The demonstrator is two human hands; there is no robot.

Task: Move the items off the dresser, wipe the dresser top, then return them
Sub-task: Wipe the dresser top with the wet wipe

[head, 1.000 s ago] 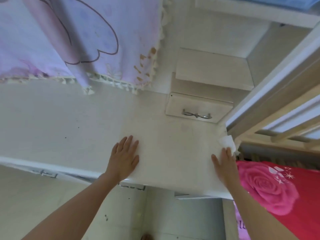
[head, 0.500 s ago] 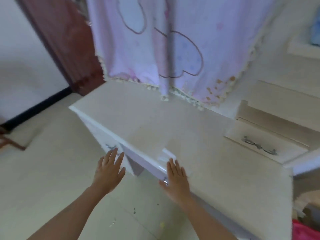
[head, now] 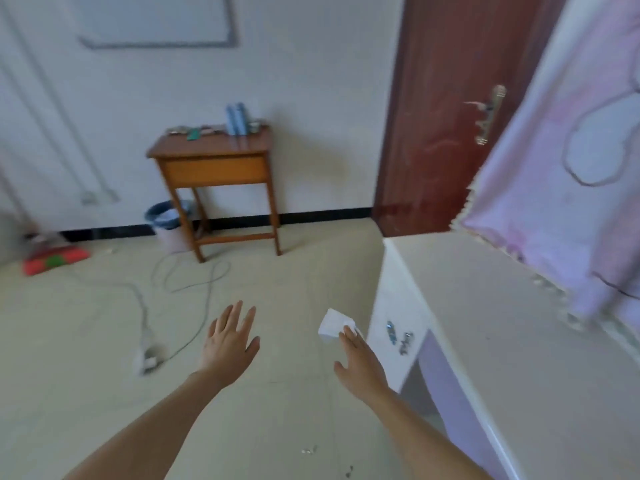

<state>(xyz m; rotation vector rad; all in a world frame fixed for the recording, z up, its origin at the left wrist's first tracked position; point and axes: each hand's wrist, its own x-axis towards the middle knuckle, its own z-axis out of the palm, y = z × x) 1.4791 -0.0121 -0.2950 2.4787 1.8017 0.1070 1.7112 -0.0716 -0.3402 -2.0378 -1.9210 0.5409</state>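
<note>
L hand [head: 230, 341] hangs over bare floor, palm down, fingers spread, holding nothing. I'd say it's kept free for picking things up. R hand [head: 360, 362] is palm down too, thumb out to the side, and pinches a white wipe [head: 334, 325] at its fingertips. The wipe sticks out ahead of the fingers, clear of any surface, so it reads as carried, not in use.

The dresser [head: 519, 341] is just R of the R hand, and the part of its top in view is bare. Its near corner and drawer handle [head: 398, 336] are close beside the R fingers. The items prob. sit on the small wooden table [head: 214, 157], well ahead of both hands against the wall: blue bottles [head: 236, 119] plus small bits too blurred to name. Looks like the return step is due.

Room to move: there's open floor btw hands and table. A cable [head: 194, 282] loops across it ahead-L of the L hand, w/ a power strip [head: 147, 355] just L of that hand, so a trip risk. A fringed curtain [head: 571, 133] overhangs the dresser's far side, R of the R hand, and could snag items set back there.
</note>
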